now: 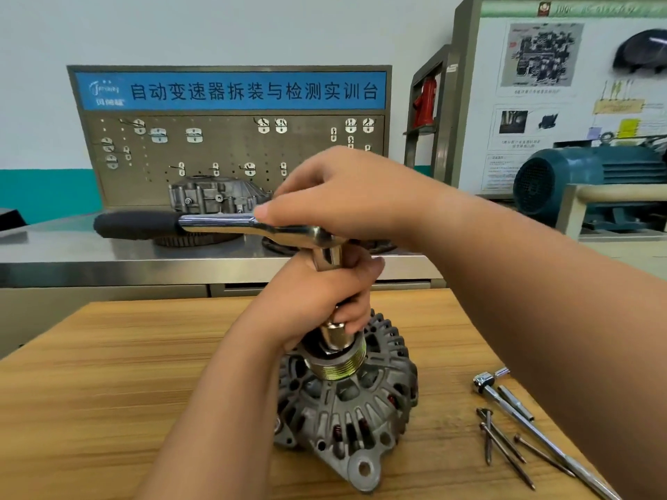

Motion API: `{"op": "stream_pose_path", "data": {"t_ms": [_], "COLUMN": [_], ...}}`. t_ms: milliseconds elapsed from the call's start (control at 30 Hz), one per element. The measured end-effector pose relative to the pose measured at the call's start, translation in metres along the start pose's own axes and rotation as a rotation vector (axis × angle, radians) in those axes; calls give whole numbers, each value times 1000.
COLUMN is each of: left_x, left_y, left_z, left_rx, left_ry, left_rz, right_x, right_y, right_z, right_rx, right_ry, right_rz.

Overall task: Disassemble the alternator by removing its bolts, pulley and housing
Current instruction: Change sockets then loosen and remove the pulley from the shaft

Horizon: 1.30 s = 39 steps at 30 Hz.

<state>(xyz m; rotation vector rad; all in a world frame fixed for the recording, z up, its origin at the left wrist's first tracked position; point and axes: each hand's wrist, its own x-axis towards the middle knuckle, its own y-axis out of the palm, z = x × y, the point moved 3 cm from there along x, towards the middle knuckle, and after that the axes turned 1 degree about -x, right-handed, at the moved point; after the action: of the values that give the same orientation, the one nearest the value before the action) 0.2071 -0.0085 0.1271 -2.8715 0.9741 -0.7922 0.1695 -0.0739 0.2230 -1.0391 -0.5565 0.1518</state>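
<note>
A grey alternator (346, 409) stands on the wooden table (108, 391) with its grooved pulley (339, 368) facing up. A chrome socket (334, 333) sits on the pulley's centre, driven by a ratchet wrench (216, 225) whose black handle points left. My left hand (317, 301) grips the socket and extension just above the pulley. My right hand (346, 196) rests on the ratchet head, thumb along the chrome shaft, fingers bent over the top. Several long rusty bolts (505, 445) lie on the table to the right of the alternator.
A slim chrome driver with an extension bar (512, 402) lies by the bolts near the table's right edge. Behind the table stands a steel workbench (108, 261) with a gearbox housing (216, 200) and a pegboard (231, 153). A teal motor (584, 182) sits at the right.
</note>
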Motion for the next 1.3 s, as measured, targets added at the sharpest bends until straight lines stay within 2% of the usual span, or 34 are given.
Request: {"op": "stream_pose_path", "data": {"t_ms": [167, 400, 500, 633, 767, 900, 1067, 1300], "left_x": [-5, -7, -15, -7, 10, 23, 31, 25], "left_y": [-6, -20, -32, -14, 23, 44, 46, 48], "left_z": [-1, 1, 10, 34, 32, 35, 42, 37], "left_rx": [168, 432, 281, 13, -265, -229, -205, -108], "left_ry": [1, -9, -53, -105, -113, -108, -170, -112], "left_rz": [114, 98, 171, -93, -155, -219, -221, -142], "right_x": [5, 3, -5, -20, -37, -59, -72, -45], "right_y": [5, 19, 18, 12, 0, -10, -12, -13], "right_z": [14, 3, -7, -17, -36, -65, -94, -92], "right_rx": [-13, -49, 34, 201, 298, 366, 626, 613], "right_ry": [11, 77, 111, 129, 178, 323, 561, 541], "right_rz": [146, 14, -41, -54, -135, -290, -381, -332]}}
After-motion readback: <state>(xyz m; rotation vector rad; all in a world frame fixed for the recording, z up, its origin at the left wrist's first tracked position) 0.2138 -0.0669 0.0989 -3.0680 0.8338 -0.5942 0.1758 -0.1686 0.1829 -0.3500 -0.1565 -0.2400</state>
